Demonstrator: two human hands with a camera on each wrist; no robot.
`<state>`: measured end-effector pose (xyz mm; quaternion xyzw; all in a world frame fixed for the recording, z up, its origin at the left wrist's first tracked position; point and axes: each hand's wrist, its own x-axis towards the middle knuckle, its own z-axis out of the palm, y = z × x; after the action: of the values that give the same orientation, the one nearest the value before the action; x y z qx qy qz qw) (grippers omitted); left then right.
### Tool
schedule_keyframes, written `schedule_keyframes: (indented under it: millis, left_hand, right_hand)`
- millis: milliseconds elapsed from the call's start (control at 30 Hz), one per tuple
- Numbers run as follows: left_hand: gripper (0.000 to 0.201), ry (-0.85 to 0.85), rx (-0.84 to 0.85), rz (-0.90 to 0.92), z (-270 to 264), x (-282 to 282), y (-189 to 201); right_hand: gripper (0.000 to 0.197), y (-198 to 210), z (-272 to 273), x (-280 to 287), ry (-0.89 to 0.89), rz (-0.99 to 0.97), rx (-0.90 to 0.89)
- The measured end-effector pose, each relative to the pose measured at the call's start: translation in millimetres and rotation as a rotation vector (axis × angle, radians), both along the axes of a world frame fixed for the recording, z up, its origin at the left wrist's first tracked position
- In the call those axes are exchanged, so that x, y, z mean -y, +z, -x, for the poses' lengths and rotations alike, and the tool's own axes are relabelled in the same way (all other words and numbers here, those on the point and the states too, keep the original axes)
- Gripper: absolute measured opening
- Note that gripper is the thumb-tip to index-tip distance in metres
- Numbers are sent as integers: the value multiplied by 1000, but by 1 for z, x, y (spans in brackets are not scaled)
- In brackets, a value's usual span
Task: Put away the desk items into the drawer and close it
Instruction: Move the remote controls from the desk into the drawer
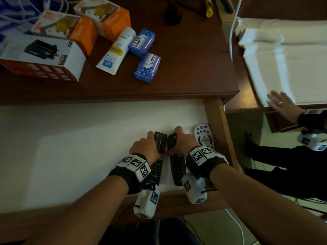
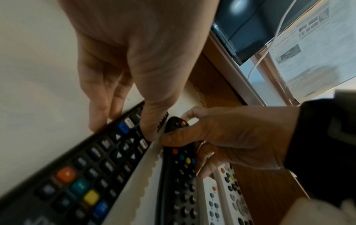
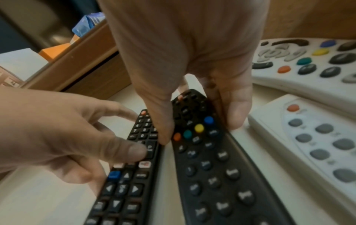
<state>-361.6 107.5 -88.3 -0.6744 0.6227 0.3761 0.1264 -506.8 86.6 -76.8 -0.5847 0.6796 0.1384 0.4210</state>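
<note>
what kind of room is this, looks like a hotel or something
Probably a hotel room or bedroom, though that is a guess: a wooden desk with wrapped soap bars and a lotion tube, white bedding beside it, and several remotes in the open drawer.

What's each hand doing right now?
Left hand: gripping the flat black remote.
Right hand: gripping the curved black remote.
</note>
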Motion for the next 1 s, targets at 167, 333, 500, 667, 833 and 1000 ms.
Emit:
schedule_keyframes:
  millis: [167, 333, 500, 667, 833, 1000]
  left_hand:
    - [96, -14, -139, -74, -5, 2, -5]
    - [99, 25, -181, -121, 0, -3, -9]
    - [103, 74, -202, -159, 8, -7, -11]
    - [106, 88, -247, -189, 14, -11, -8]
    - [114, 47, -271, -177, 18, -16, -4]
    - [100, 56, -279, -146, 19, -22, 0]
  right_hand:
    - [75, 3, 1, 0, 91, 8, -73]
    - [72, 4, 6, 1, 179, 78, -167]
    - [66, 7, 11, 4, 247, 72, -206]
    - [50, 8, 20, 5, 248, 59, -221]
    - [58, 10, 34, 2, 230, 49, -215]
    - [65, 14, 39, -6, 233, 56, -128]
